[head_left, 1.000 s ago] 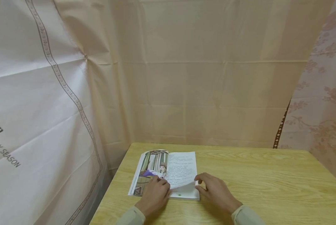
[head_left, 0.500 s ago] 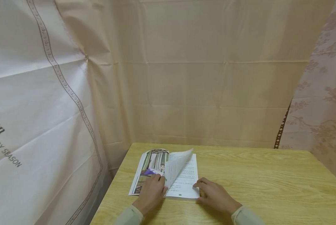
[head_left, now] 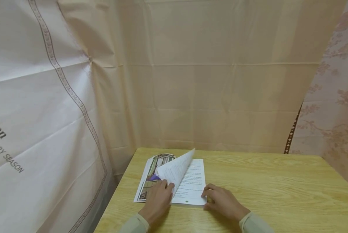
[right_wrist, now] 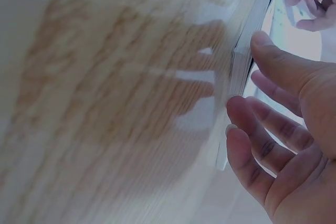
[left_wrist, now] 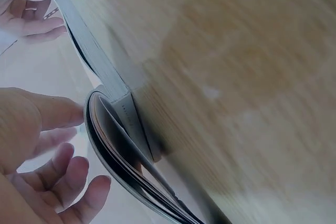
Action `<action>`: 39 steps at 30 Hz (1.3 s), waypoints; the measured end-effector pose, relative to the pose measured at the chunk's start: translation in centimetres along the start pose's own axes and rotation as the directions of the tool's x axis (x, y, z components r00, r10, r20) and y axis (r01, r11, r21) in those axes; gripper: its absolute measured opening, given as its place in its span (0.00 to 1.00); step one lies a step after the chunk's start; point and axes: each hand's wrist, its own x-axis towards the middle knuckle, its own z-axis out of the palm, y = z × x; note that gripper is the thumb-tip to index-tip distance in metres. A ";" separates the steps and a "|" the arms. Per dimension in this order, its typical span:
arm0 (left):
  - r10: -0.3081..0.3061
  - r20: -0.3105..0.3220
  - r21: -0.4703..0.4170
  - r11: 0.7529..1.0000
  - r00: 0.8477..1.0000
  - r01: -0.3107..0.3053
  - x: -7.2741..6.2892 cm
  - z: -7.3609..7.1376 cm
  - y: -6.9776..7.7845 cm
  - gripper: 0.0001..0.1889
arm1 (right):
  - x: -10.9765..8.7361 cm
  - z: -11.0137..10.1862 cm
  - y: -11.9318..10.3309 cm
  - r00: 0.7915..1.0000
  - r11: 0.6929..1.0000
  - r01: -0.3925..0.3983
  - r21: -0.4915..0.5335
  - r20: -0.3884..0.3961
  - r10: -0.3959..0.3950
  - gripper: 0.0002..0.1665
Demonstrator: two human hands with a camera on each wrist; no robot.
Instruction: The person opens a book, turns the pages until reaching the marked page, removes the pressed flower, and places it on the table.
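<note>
An open book (head_left: 191,191) lies on the table, a coloured picture on its left page and printed text on the right. One loose leaf (head_left: 175,170) stands raised and slanted between the two sides, partly over the picture. My left hand (head_left: 159,197) rests on the lower left page beside the spine, touching the leaf's lower part. In the left wrist view its thumb touches the curved pages (left_wrist: 113,135), the other fingers loosely bent. My right hand (head_left: 222,199) is at the book's lower right corner, fingertips against the edge of the page block (right_wrist: 244,64), fingers relaxed.
The wooden table (head_left: 264,184) extends to the right of the book. A beige cloth (head_left: 191,97) hangs behind it, a white printed cloth (head_left: 45,129) on the left, and a floral cloth (head_left: 334,106) on the right.
A leaf has lifted from the right page and swung left over the picture. My right hand has let go of its corner and stays at the book's right edge; the left hand shifted slightly.
</note>
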 end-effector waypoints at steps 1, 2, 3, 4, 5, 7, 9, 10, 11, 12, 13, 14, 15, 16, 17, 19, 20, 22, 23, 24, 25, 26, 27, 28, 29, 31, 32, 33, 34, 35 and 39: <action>0.005 0.002 0.003 1.000 1.000 -0.005 0.0 0.0 0.0 0.09 | 0.0 -0.1 0.0 1.000 1.000 -0.002 0.002 0.008 0.002 0.19; 0.011 0.005 0.006 1.000 1.000 -0.011 0.0 0.1 0.0 0.10 | 0.0 -0.1 0.0 1.000 1.000 -0.007 0.003 0.015 0.007 0.19; 0.018 0.009 0.009 1.000 1.000 -0.019 0.0 0.1 0.0 0.11 | 0.1 -0.2 0.1 1.000 1.000 -0.013 0.001 0.021 0.013 0.18; 0.026 0.013 0.012 1.000 1.000 -0.026 0.0 0.1 0.0 0.12 | 0.1 -0.2 0.1 1.000 1.000 -0.018 0.002 0.025 0.018 0.18; 0.032 0.016 0.015 0.999 0.999 -0.032 0.0 0.1 0.0 0.13 | 0.1 -0.3 0.2 0.999 1.000 -0.025 -0.002 0.029 0.025 0.18; 0.041 0.029 0.015 0.999 0.999 -0.042 0.1 0.1 -0.1 0.15 | 0.1 -0.3 0.3 0.999 0.999 -0.035 -0.007 0.032 0.035 0.17; 0.044 0.039 0.008 0.999 0.998 -0.045 0.2 0.0 -0.1 0.16 | 0.1 -0.3 0.4 0.999 0.999 -0.037 -0.013 0.028 0.037 0.16; 0.046 0.043 0.003 0.999 0.998 -0.047 0.2 0.0 -0.1 0.17 | 0.1 -0.3 0.5 0.999 0.999 -0.037 -0.012 0.026 0.037 0.15; 0.051 0.043 0.002 0.999 0.998 -0.051 0.3 0.0 -0.1 0.17 | 0.2 -0.3 0.5 0.999 0.999 -0.038 -0.012 0.025 0.038 0.14; 0.058 0.045 -0.001 0.998 0.997 -0.058 0.3 0.0 -0.1 0.18 | 0.2 -0.4 0.5 0.999 0.999 -0.041 -0.008 0.025 0.041 0.14; 0.065 0.046 -0.002 0.998 0.997 -0.065 0.3 0.0 -0.1 0.18 | 0.3 -0.4 0.5 0.999 0.999 -0.044 -0.006 0.025 0.044 0.14; 0.073 0.041 -0.002 0.997 0.996 -0.073 0.3 0.1 -0.2 0.18 | 0.3 -0.4 0.5 0.998 0.999 -0.048 -0.003 0.027 0.048 0.14; 0.078 0.041 -0.003 0.997 0.996 -0.078 0.3 0.1 -0.2 0.17 | 0.3 -0.3 0.4 0.998 0.999 -0.054 0.001 0.030 0.054 0.15; 0.082 0.042 -0.003 0.997 0.996 -0.082 0.3 0.1 -0.2 0.17 | 0.4 -0.3 0.4 0.998 0.998 -0.058 0.002 0.033 0.058 0.15; 0.083 0.045 0.001 0.997 0.995 -0.083 0.3 0.1 -0.2 0.15 | 0.4 -0.3 0.4 0.997 0.998 -0.065 0.003 0.039 0.065 0.16; 0.070 0.069 -0.001 0.998 0.995 -0.071 0.2 0.0 -0.2 0.11 | 0.5 -0.2 0.4 0.996 0.997 -0.073 -0.001 0.050 0.073 0.17; 0.061 0.085 -0.001 0.998 0.994 -0.061 0.2 0.0 -0.1 0.09 | 0.6 -0.2 0.3 0.995 0.997 -0.078 -0.002 0.056 0.078 0.18; 0.041 0.127 0.004 0.999 0.991 -0.042 0.1 -0.2 0.0 0.06 | 0.7 -0.1 0.3 0.994 0.996 -0.085 -0.002 0.066 0.085 0.18; 0.033 0.142 0.007 0.999 0.989 -0.035 0.1 -0.3 0.0 0.06 | 0.7 -0.1 0.3 0.994 0.996 -0.089 -0.003 0.069 0.089 0.18; 0.028 0.155 0.007 1.000 0.987 -0.029 0.0 -0.3 0.0 0.06 | 0.7 0.0 0.2 0.993 0.996 -0.094 -0.001 0.071 0.093 0.18; 0.026 0.165 0.010 1.000 0.986 -0.028 0.0 -0.4 0.0 0.07 | 0.8 0.0 0.2 0.993 0.996 -0.093 0.001 0.071 0.093 0.18; 0.024 0.174 0.014 1.000 0.985 -0.027 -0.1 -0.4 0.0 0.07 | 0.8 -0.1 0.2 0.994 0.996 -0.090 0.005 0.069 0.090 0.18; 0.024 0.176 0.017 0.999 0.984 -0.027 -0.2 -0.5 0.0 0.06 | 0.7 -0.1 0.2 0.994 0.997 -0.083 0.007 0.065 0.082 0.18; 0.024 0.175 0.017 0.999 0.984 -0.028 -0.3 -0.5 0.0 0.06 | 0.7 -0.1 0.2 0.995 0.997 -0.074 0.011 0.062 0.073 0.17; 0.024 0.176 0.012 1.000 0.984 -0.026 -0.3 -0.5 -0.1 0.06 | 0.7 -0.2 0.2 0.996 0.998 -0.063 0.015 0.057 0.062 0.17; 0.022 0.179 -0.006 1.000 0.984 -0.021 -0.4 -0.5 -0.1 0.05 | 0.7 -0.4 0.1 0.998 0.999 -0.032 0.019 0.047 0.031 0.14; 0.021 0.178 -0.019 1.000 0.984 -0.018 -0.4 -0.6 -0.1 0.05 | 0.7 -0.4 0.1 0.999 1.000 -0.014 0.022 0.041 0.013 0.11; 0.020 0.173 -0.030 0.999 0.985 -0.015 -0.5 -0.6 -0.1 0.05 | 0.7 -0.5 0.1 0.999 1.000 0.004 0.021 0.035 -0.005 0.08; 0.018 0.171 -0.043 0.999 0.985 -0.011 -0.5 -0.5 -0.1 0.05 | 0.7 -0.6 0.1 0.999 1.000 0.023 0.017 0.027 -0.024 0.06; 0.019 0.166 -0.058 0.998 0.986 -0.009 -0.5 -0.5 -0.2 0.05 | 0.8 -0.6 0.1 0.999 0.999 0.042 0.012 0.019 -0.042 0.03; 0.034 0.141 -0.109 0.994 0.989 -0.019 -0.6 -0.5 -0.3 0.05 | 0.8 -0.5 0.0 0.997 0.997 0.075 -0.009 -0.012 -0.075 0.02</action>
